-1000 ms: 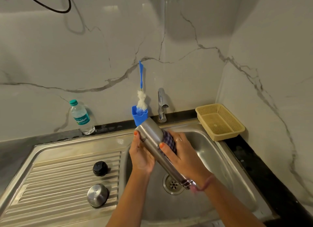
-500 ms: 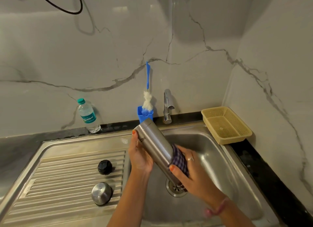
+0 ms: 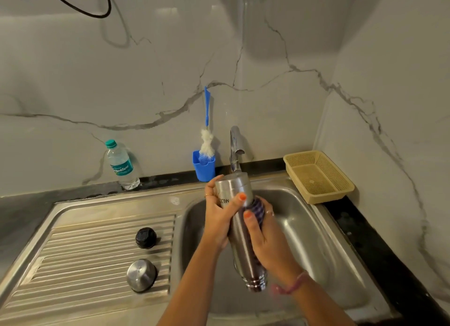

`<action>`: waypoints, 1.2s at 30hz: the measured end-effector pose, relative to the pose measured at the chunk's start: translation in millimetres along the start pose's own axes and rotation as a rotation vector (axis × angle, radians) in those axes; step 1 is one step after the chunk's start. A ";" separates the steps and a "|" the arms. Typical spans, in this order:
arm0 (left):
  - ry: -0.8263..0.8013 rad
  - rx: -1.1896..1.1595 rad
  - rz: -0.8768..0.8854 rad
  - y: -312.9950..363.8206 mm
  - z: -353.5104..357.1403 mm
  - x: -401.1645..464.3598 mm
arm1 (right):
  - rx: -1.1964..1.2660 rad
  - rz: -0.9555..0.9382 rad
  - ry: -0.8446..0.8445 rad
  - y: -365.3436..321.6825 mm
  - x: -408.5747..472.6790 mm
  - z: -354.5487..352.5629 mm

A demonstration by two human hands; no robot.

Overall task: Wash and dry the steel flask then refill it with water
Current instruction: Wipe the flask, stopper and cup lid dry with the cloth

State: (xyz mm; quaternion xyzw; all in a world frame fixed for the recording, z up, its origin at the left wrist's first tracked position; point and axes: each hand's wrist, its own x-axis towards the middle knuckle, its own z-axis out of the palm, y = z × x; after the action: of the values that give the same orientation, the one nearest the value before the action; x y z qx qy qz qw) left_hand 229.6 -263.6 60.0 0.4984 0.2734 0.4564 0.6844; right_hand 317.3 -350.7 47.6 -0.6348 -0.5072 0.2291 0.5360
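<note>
The steel flask [image 3: 239,240] hangs upside down over the sink basin [image 3: 304,230], its base up near the tap and its open mouth pointing down toward me. My left hand [image 3: 219,218] grips the flask near its base. My right hand [image 3: 265,240] wraps a purple checked cloth [image 3: 258,210] round the flask's middle. The flask's black stopper [image 3: 145,238] and steel cap [image 3: 141,274] lie on the ribbed drainboard to the left.
The tap [image 3: 235,148] stands behind the basin with no water running. A blue holder [image 3: 204,166] with a bottle brush [image 3: 207,140] sits left of it. A plastic water bottle [image 3: 121,165] stands at the back left, a yellow mesh basket [image 3: 319,176] at the right.
The flask has swung from a slant to nearly upright. My right hand with the cloth slid down the flask, then back up to its middle.
</note>
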 end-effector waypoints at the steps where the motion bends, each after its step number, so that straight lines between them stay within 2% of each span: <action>1: 0.016 -0.027 -0.004 -0.8 2.4 -2.3 | 0.007 -0.014 0.036 -7.2 10.2 0.4; 6: 0.060 -0.085 -0.084 -5.4 2.2 -9.8 | 0.078 -0.036 0.048 -42.8 57.4 -7.3; 10: 0.082 -0.088 -0.046 -2.6 2.1 -6.1 | 0.050 -0.088 0.008 -44.2 71.0 -5.6; 13: 0.135 -0.145 -0.036 4.9 2.3 -1.2 | 0.005 -0.111 -0.009 -14.5 44.5 -1.0; 16: 0.203 -0.198 -0.056 11.2 -11.3 8.8 | -0.088 -0.078 -0.052 23.8 -9.5 0.8; 19: 0.213 -0.190 -0.084 11.5 -20.3 11.9 | -0.069 -0.020 -0.092 44.0 -34.6 2.8; 25: 0.127 -0.078 -0.125 0.9 -10.0 -0.1 | -0.014 -0.089 -0.019 -17.0 36.1 6.0; 30: 0.157 -0.114 -0.114 -8.9 -1.7 -2.9 | -0.040 -0.172 0.033 -51.3 78.1 4.3; 32: 0.172 -0.143 -0.076 -8.3 -3.0 0.4 | -0.024 -0.155 0.025 -39.3 62.8 7.0; 36: 0.231 -0.219 -0.158 1.6 -13.8 3.6 | -0.019 -0.063 -0.064 18.7 3.6 8.6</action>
State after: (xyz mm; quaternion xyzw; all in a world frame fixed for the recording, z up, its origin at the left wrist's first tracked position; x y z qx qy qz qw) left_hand 219.2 -254.3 56.9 0.3420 0.3371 0.4823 0.7326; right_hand 319.0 -341.9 28.6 -0.6158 -0.5462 0.2274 0.5203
